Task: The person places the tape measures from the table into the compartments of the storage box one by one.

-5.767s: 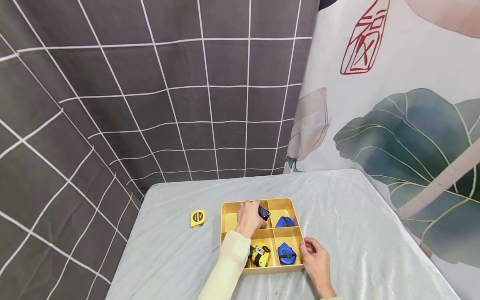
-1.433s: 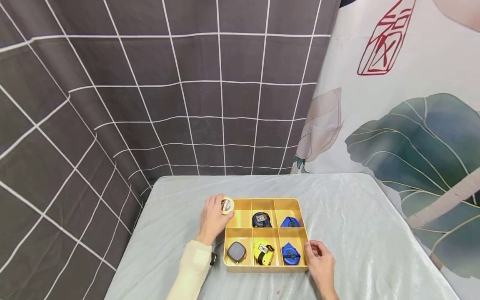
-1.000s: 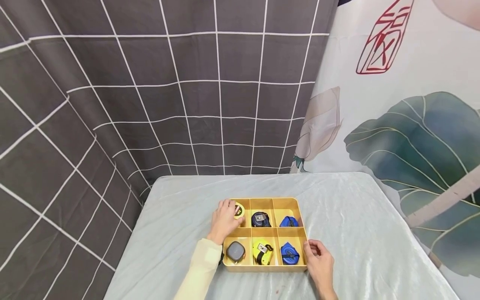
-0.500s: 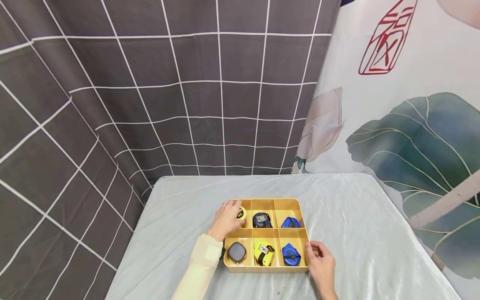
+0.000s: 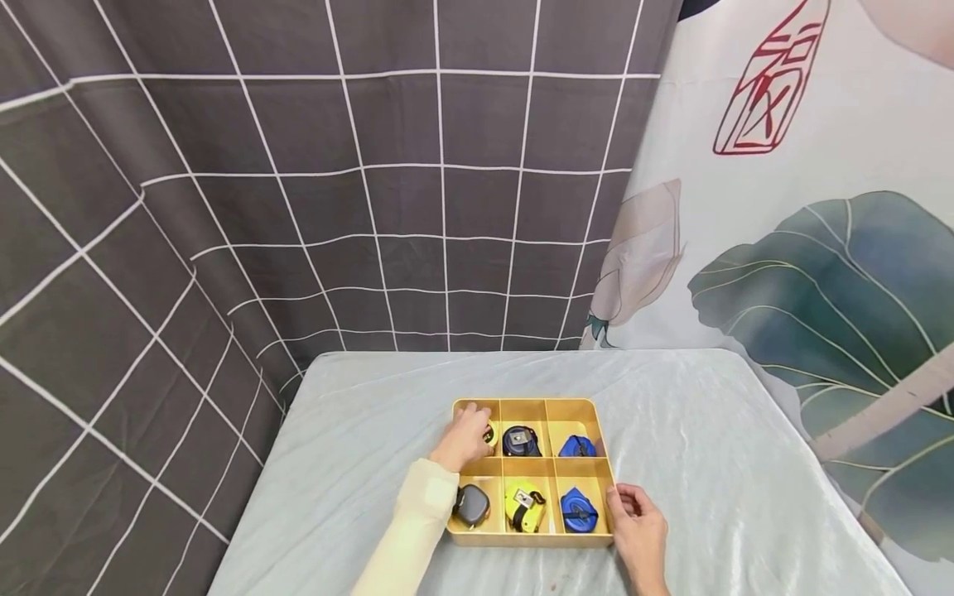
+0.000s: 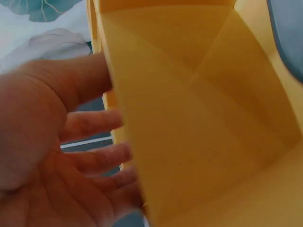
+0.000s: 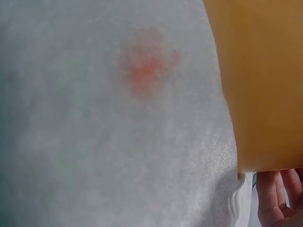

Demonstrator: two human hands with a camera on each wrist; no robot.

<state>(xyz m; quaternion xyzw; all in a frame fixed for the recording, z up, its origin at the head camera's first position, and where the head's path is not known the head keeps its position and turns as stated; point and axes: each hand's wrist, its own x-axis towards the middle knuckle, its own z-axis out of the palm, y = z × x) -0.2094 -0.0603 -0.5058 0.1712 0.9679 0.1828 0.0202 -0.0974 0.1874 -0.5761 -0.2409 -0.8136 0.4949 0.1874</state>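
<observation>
A yellow box (image 5: pixel 529 540) with several compartments stands on the table. My left hand (image 5: pixel 465 436) reaches into its back-left compartment and holds a small yellow tape measure (image 5: pixel 489 433), partly covered by the fingers. In the left wrist view, the fingertips disappear behind a box wall (image 6: pixel 189 118). At the box's right side, my right hand (image 5: pixel 637 521) grips the wall near the front corner. The other compartments hold a dark blue tape measure (image 5: pixel 519 441), two blue tape measures (image 5: pixel 578 511), a yellow-and-black tape measure (image 5: pixel 525 507) and a grey, rounded-square tape measure (image 5: pixel 472 506).
A pale grey-blue cloth (image 5: pixel 350 463) covers the table. A dark grid-patterned curtain (image 5: pixel 387 207) hangs behind and to the left. A white cloth with leaf prints (image 5: pixel 820 281) hangs at the right.
The yellow tape measure lay on the cloth, then my left hand brought it rightward into the back-left compartment. The dark blue one went into the back-middle compartment earlier. My right hand stays at the box.
</observation>
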